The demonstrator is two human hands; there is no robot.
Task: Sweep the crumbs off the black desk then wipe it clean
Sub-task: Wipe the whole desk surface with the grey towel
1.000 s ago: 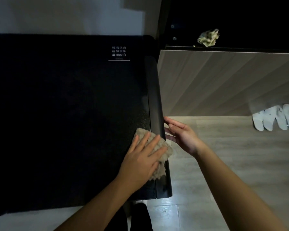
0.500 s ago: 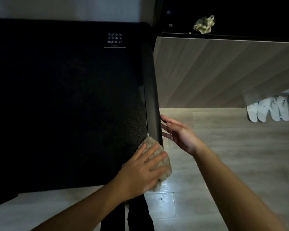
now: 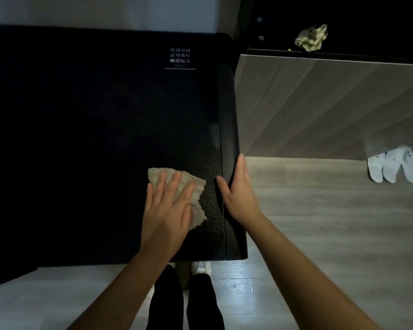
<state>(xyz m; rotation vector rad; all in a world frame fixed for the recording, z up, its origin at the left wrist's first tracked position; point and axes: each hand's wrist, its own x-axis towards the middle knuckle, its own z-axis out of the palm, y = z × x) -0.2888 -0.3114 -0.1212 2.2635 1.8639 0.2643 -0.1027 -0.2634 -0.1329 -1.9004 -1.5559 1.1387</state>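
Broadly, the black desk [image 3: 86, 144] fills the left and centre of the head view, its speckled top dark and its rounded right edge running top to bottom; small white printed text [image 3: 180, 57] sits near the far right corner. To the right stands a wood-grain cabinet panel [image 3: 320, 106], with pale plank floor [image 3: 332, 222] below it. White slippers [image 3: 398, 166] lie on the floor at the far right. A crumpled light wad [image 3: 311, 38] rests on the dark ledge above the panel. Left hand [image 3: 168, 208] lies flat, fingers spread wide, pressing a beige cloth [image 3: 188, 189] onto the desk near the right edge. Right hand [image 3: 240, 191] cups the desk's edge, fingers straight and together, thumb on the top. Crumbs cannot be made out.
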